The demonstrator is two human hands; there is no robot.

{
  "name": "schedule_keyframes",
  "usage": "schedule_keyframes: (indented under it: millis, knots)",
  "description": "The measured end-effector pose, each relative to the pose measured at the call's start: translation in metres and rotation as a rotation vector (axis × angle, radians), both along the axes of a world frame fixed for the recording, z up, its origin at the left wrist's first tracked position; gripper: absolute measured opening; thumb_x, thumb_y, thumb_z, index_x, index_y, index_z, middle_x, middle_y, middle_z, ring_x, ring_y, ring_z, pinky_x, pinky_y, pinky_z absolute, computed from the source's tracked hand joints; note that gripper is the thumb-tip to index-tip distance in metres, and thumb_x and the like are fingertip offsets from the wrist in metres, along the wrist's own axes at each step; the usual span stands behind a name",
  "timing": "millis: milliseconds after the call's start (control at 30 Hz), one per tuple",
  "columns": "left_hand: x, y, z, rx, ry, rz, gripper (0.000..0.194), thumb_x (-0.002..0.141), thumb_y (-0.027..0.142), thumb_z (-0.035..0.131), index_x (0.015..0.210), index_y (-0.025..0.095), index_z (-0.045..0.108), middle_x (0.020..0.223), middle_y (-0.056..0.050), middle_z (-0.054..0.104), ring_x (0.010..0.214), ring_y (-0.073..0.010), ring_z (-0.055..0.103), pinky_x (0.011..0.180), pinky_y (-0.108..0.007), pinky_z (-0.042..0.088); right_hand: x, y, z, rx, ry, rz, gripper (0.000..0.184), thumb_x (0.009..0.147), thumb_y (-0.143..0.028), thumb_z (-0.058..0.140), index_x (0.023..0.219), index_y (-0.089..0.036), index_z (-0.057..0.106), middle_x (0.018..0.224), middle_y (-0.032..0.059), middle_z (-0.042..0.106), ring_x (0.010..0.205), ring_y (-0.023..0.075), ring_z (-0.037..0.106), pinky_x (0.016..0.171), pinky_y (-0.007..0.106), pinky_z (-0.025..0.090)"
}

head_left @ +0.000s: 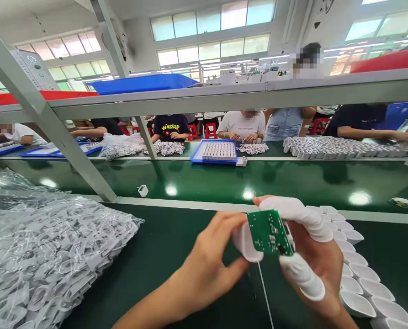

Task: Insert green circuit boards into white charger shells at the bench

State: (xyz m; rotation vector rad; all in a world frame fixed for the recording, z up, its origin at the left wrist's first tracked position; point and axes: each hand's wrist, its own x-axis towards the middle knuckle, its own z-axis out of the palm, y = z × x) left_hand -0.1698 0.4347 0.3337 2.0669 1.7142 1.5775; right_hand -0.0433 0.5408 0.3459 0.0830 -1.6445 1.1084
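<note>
My right hand, with white finger cots on its fingers, pinches a small green circuit board over the dark green bench. Behind the board a white plastic shell shows, held between both hands. My left hand comes in from the lower left, its fingers closed on the shell's left side. Both hands hover above the bench near its front edge.
A clear bag of several white plastic parts lies at the left. A row of white shells runs along the right. A green conveyor belt carries one stray white part. Other people work across the belt by a blue tray.
</note>
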Motion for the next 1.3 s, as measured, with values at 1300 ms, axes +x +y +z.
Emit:
schedule_keyframes:
  millis: [1300]
  knots:
    - [-0.011,-0.013,0.011,0.147,-0.096,0.107,0.063,0.074,0.010,0.070,0.129,0.035,0.054,0.143,-0.003,0.043,0.127,-0.0297,0.054,0.089,-0.037,0.064,-0.017,-0.009,-0.003,0.502,0.028,-0.127,0.023,0.091,-0.023,0.062,0.112,-0.017,0.054,0.115,0.0114,0.062,0.120,0.0257,0.057,0.105,0.044,0.048]
